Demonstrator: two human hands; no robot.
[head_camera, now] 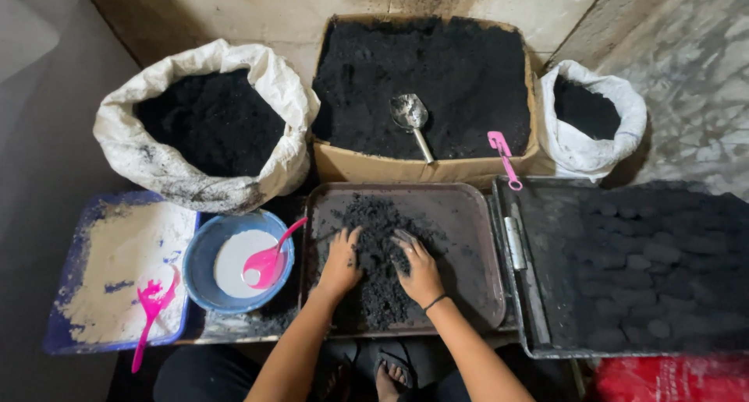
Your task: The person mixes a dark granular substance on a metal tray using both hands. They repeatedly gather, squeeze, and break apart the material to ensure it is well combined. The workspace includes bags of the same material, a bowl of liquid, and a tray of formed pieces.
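Observation:
Both my hands rest palm-down on a heap of black powder (373, 215) piled in a brown rectangular tray (468, 215). My left hand (341, 262) presses the left side of the heap, fingers spread. My right hand (419, 268), with a dark band at the wrist, lies on the right side, fingers apart and dusted black. Neither hand grips anything. My bare feet show under the tray's near edge.
Behind the tray stands a cardboard box of black powder (425, 78) with a metal scoop (411, 117) and a pink spoon (503, 156). White sacks (211, 121) (593, 117) flank it. Left: a blue bowl (238, 262) with a pink ladle, and a blue tray of pale powder (117, 269). Right: a dark tray of black lumps (647, 269).

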